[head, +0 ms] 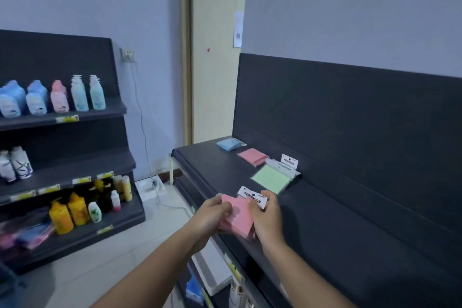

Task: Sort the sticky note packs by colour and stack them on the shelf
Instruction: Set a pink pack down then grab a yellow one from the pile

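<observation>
Our left hand (215, 210) and right hand (268, 219) both clamp 1 pink pack (239, 217) above the near edge of the shelf (212, 165); farther back lie a green pack (272, 179), a pink stack (252, 156) and a blue pack (230, 144).

held pack (238, 217) pink | shelf (325, 220) dk grey | packs: blue (230, 144), pink (252, 156), green (271, 179)

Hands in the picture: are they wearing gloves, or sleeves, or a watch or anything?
No gloves. The left hand and the right hand are both bare, with no ring, watch or bracelet that shows. The left forearm and the right forearm are bare too, all the way to the bottom edge of the picture, so no sleeve is in view. There are no marks or cables on them.
</observation>
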`<state>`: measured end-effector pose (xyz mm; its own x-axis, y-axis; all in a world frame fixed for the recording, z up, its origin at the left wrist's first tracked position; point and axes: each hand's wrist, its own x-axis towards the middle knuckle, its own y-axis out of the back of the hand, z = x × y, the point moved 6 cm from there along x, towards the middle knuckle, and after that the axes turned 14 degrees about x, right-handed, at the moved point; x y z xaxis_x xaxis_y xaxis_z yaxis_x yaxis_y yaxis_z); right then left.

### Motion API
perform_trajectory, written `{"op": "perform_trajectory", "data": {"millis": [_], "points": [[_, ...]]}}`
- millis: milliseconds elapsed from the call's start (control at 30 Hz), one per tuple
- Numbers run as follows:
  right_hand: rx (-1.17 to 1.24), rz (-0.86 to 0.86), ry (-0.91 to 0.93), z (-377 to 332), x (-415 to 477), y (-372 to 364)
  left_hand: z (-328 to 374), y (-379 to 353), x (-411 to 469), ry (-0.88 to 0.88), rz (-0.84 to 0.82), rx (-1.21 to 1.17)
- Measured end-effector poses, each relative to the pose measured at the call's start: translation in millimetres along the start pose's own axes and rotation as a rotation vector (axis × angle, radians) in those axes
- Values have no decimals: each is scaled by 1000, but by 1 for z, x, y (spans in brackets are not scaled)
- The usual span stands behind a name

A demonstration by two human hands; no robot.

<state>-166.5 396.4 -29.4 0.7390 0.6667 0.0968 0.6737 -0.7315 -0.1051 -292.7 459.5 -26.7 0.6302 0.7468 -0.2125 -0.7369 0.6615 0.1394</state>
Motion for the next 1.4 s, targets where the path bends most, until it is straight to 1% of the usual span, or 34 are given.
{"op": "perform_trajectory", "data": {"millis": [100, 167, 267, 333, 400, 533, 600, 767, 867, 1000, 1100, 1167, 1233, 1300, 1333, 1400], "points": [[4, -11, -9, 3, 49, -24, 15, 19, 48, 7, -5, -1], [1, -23, 37, -2, 81, -36, 29, 28, 80, 0, -7, 36], [-87, -56, 133, -13, 121, -49, 47, 35, 120, -30, -25, 124], [-141, -68, 157, -14, 141, -57, 50, 37, 142, -35, -35, 143], [-121, -51, 141, -8, 157, -61, 51, 39, 162, -23, -19, 113], [-33, -23, 46, 10, 183, -62, 55, 47, 201, 17, 119, -10], [23, -17, -4, 18, 198, -63, 61, 49, 222, 11, 151, -27], [-17, 32, 27, 23, 232, -65, 70, 50, 273, -33, 86, 15], [-39, 92, 30, 27, 255, -69, 71, 50, 310, -76, 15, 99], [-120, 178, 38, 32, 285, -75, 74, 46, 356, -127, -123, 186], [-197, 220, 12, 39, 305, -78, 74, 41, 386, -187, -187, 283], [-301, 245, -25, 45, 316, -79, 73, 41, 403, -272, -155, 429], [-421, 276, -42, 49, 326, -81, 73, 43, 419, -389, -44, 684], [-537, 298, -64, 51, 336, -85, 74, 44, 431, -436, 70, 921], [-586, 304, -82, 52, 340, -87, 73, 43, 434, -426, 87, 964], [-652, 325, -108, 54, 344, -89, 69, 38, 440, -394, 48, 955]]}}
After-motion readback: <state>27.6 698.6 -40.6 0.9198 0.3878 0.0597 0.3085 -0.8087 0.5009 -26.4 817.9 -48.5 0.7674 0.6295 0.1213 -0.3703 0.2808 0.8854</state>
